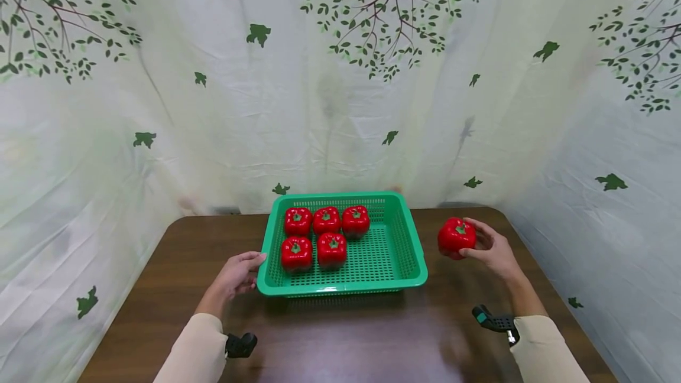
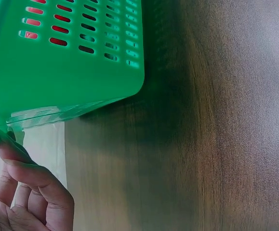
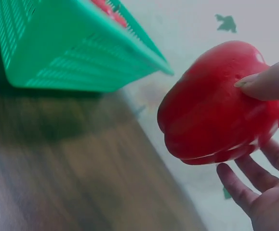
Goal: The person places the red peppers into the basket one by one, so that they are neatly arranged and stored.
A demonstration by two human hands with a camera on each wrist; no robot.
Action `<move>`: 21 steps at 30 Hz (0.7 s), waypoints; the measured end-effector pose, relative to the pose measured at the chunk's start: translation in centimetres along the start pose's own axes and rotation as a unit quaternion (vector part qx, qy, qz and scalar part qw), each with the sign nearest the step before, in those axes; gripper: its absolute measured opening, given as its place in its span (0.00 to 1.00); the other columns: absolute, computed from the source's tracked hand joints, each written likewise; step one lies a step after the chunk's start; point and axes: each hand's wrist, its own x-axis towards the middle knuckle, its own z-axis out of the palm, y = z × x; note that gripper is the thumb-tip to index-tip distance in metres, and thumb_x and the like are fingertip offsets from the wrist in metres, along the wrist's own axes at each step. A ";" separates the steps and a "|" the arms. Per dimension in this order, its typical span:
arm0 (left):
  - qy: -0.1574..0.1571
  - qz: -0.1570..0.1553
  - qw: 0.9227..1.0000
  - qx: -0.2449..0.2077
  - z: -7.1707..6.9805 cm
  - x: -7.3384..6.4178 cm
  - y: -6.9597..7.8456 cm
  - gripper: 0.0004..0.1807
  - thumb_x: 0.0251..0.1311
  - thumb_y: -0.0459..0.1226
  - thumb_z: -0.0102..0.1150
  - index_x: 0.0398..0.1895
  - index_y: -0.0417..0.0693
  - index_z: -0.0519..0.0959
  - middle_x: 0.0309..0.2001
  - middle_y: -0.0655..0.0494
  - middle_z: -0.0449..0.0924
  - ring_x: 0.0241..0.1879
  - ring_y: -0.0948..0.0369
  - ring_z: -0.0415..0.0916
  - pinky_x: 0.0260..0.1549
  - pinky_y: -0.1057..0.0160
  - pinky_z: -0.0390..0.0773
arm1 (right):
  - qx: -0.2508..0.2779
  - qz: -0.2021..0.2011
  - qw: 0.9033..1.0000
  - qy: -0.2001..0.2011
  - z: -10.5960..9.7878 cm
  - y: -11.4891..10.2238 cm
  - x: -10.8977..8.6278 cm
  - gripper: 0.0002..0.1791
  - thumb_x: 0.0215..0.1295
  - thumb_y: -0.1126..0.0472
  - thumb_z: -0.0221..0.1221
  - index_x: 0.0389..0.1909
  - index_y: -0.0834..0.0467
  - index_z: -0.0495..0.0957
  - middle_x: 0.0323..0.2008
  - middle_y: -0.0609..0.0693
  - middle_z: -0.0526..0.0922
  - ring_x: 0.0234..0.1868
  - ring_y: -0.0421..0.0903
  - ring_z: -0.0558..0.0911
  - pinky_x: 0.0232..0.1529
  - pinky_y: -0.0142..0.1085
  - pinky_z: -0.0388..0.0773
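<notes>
A green plastic basket [image 1: 391, 253] with slotted walls stands on the table, several red bell peppers [image 1: 331, 250] set in two rows toward its left side. My left hand [image 1: 242, 275] pinches the basket's left rim between thumb and fingers; the left wrist view shows this grip [image 2: 31, 183] at the rim's edge. To the right of the basket, my right hand [image 1: 492, 247] holds another red bell pepper [image 1: 455, 237], its green stem facing up. In the right wrist view the thumb presses one side of this pepper [image 3: 216, 106], raised off the table.
The brown wooden table [image 1: 340, 341] carries the basket near its back edge. A pale curtain [image 1: 330, 135] printed with leaves and branches hangs behind and along both sides. Dark wrist devices [image 1: 240, 345] sit on both of the person's wrists.
</notes>
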 end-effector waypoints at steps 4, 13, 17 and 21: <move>-0.003 0.003 1.000 -0.002 0.0 0.1 0.1 0.28 0.69 0.49 0.52 0.61 0.37 0.69 0.43 0.47 0.77 0.28 0.59 0.75 0.34 0.62 0.79 | 0.002 -0.017 1.000 -0.008 0.1 -1.0 0.0 0.39 0.59 0.67 0.65 0.69 0.64 0.59 0.65 0.67 0.64 0.61 0.66 0.68 0.44 0.27 0.76; -0.004 0.000 1.000 -0.006 0.0 0.0 0.3 0.27 0.69 0.48 0.52 0.61 0.36 0.69 0.42 0.48 0.76 0.27 0.59 0.74 0.34 0.62 0.79 | -0.020 -0.045 0.998 -0.024 0.4 -2.4 0.4 0.39 0.56 0.67 0.67 0.68 0.62 0.62 0.61 0.65 0.68 0.58 0.58 0.72 0.47 0.28 0.75; 0.000 -0.001 1.000 -0.008 0.1 0.0 0.4 0.26 0.69 0.47 0.52 0.60 0.37 0.70 0.42 0.48 0.77 0.27 0.59 0.74 0.34 0.62 0.79 | -0.025 -0.055 0.998 -0.029 0.6 -3.1 0.8 0.39 0.56 0.67 0.67 0.68 0.62 0.62 0.62 0.65 0.68 0.59 0.64 0.71 0.48 0.27 0.74; 0.003 -0.002 1.000 -0.006 0.1 -0.1 0.3 0.27 0.69 0.48 0.52 0.61 0.36 0.69 0.44 0.47 0.77 0.28 0.59 0.75 0.33 0.64 0.78 | -0.004 -0.062 0.997 -0.048 0.9 -3.7 1.4 0.39 0.55 0.68 0.67 0.67 0.64 0.61 0.63 0.66 0.67 0.61 0.67 0.69 0.49 0.28 0.74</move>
